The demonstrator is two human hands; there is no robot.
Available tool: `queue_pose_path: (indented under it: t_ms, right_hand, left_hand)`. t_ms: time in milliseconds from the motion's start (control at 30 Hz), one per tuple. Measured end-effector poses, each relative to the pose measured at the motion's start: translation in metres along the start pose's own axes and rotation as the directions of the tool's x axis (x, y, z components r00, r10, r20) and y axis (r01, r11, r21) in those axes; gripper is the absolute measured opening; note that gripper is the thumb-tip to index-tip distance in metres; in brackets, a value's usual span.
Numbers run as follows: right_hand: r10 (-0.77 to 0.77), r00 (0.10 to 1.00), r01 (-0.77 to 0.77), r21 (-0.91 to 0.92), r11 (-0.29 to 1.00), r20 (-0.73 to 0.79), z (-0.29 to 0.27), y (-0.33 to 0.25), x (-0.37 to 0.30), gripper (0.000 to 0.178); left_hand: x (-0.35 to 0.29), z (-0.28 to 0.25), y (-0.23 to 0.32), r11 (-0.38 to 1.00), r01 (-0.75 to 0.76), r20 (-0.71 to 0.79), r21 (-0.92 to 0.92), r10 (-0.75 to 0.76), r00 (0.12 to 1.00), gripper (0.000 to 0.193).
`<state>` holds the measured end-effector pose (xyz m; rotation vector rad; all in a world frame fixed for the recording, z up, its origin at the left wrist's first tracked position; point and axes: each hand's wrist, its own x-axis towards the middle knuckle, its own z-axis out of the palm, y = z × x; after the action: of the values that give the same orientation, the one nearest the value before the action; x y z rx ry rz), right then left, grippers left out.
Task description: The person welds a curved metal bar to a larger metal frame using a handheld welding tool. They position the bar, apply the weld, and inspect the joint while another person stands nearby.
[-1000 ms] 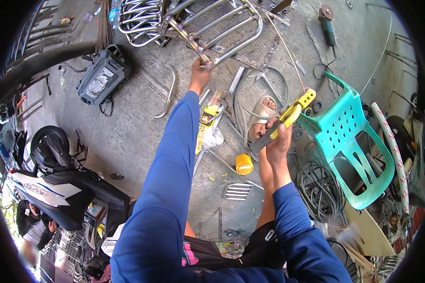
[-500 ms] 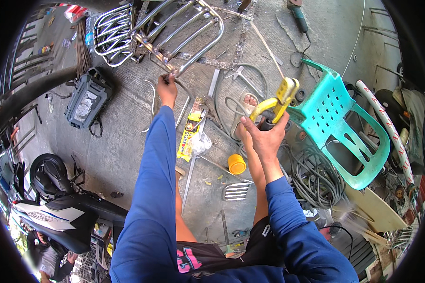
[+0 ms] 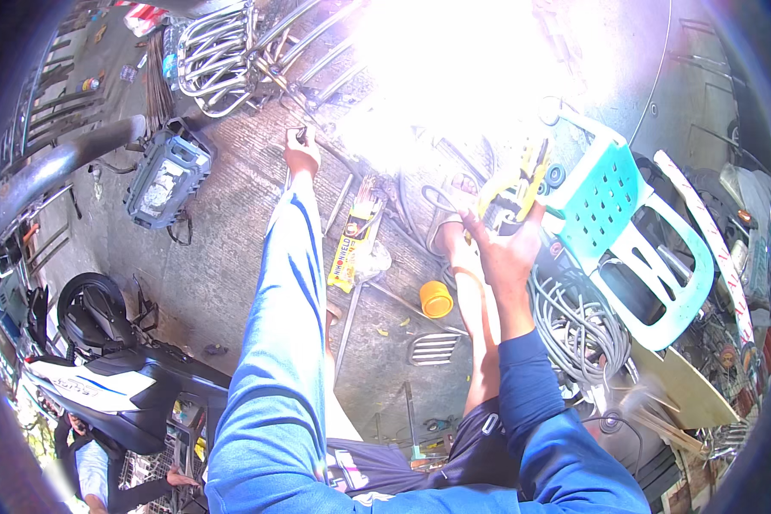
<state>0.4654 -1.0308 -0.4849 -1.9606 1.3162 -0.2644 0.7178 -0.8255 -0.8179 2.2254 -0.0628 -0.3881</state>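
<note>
A yellow welding electrode holder point(image 3: 533, 168) is gripped in my right hand point(image 3: 507, 248), at right of the middle. Intense white glare fills the top middle, beyond the holder, and hides the tip of any rod. My left hand point(image 3: 302, 156) is closed around a small dark piece that I cannot make out, just on the near side of a shiny tubular metal frame point(image 3: 321, 79). Part of that frame is lost in the glare. A yellow packet of welding rods point(image 3: 348, 244) lies on the floor between my arms.
A turquoise plastic chair point(image 3: 604, 193) lies tipped at right, beside coiled grey cable point(image 3: 578, 330). A yellow cup-shaped container point(image 3: 436, 299) sits near my leg. At left are a grey welding machine point(image 3: 168, 176) and a motorcycle point(image 3: 103, 377); another person point(image 3: 94, 463) is at lower left.
A blinding white light has appeared at the top middle, washing out the far floor and the frame's right end. My left hand now sits apart from the frame's near corner.
</note>
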Motion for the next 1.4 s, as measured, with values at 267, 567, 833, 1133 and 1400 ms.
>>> queue_pose_path:
  t_ms: [267, 567, 833, 1133, 1400]
  right_hand:
    - [0.180, 0.983, -0.178, -0.043, 0.983, 0.044, -0.004, 0.004, 0.006, 0.087]
    - [0.032, 0.999, -0.031, -0.059, 0.998, 0.015, -0.007, 0.007, 0.010, 0.087]
    - [0.070, 0.997, -0.069, -0.027, 0.997, 0.036, -0.010, 0.004, 0.008, 0.084]
    - [0.095, 0.995, -0.094, -0.020, 0.995, 0.031, -0.009, 0.007, 0.008, 0.087]
    - [0.023, 1.000, -0.023, -0.044, 0.999, 0.001, -0.010, 0.016, 0.007, 0.084]
  left_hand:
    - [0.000, 0.007, -0.017, 0.999, -0.026, -0.009, 0.030, 0.026, 1.000, 0.033]
    - [-0.004, 0.000, 0.002, 0.999, 0.044, 0.022, 0.004, -0.044, 0.999, 0.033]
    - [-0.003, -0.001, -0.001, 0.998, -0.025, 0.030, 0.060, 0.023, 0.999, 0.031]
    - [-0.001, 0.003, -0.009, 0.999, -0.007, 0.029, -0.042, 0.008, 1.000, 0.030]
    - [-0.006, -0.001, 0.004, 1.000, 0.012, 0.048, -0.018, -0.011, 0.999, 0.028]
